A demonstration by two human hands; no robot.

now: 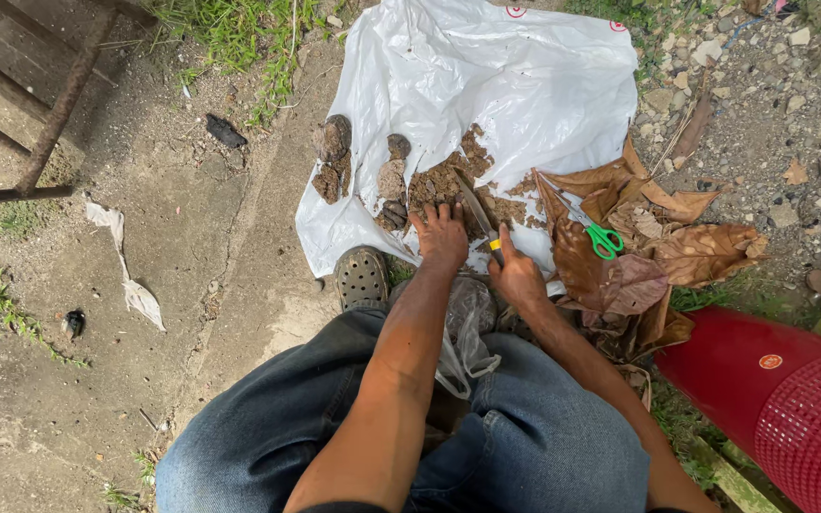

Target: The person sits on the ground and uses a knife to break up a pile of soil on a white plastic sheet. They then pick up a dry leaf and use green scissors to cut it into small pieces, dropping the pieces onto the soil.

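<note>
Seated person viewed from above, knees in blue jeans (544, 446), one foot in a grey perforated clog (361, 276) on bare packed ground. Left hand (441, 237): fingers spread, palm down, pressed on a heap of crumbly brown soil (444, 180) at the near edge of a white plastic sheet (486, 85) laid on the ground. Right hand (517, 277): closed around the yellow handle of a knife (480, 217), the blade lying flat and pointing away from the person across the soil, just beside the left hand's fingers. Dark rounded clods (334, 157) sit on and just off the sheet's left edge, near the soil heap. Green-handled scissors (593, 228): resting on a pile of large dry brown leaves (658, 247) that overlaps the sheet's right edge, near the right hand. Crumpled clear plastic bag (467, 328): between the knees, under the forearms. Red mesh basket (781, 399): on its side at lower right, well apart from both hands. Grass and gravel border the ground
</note>
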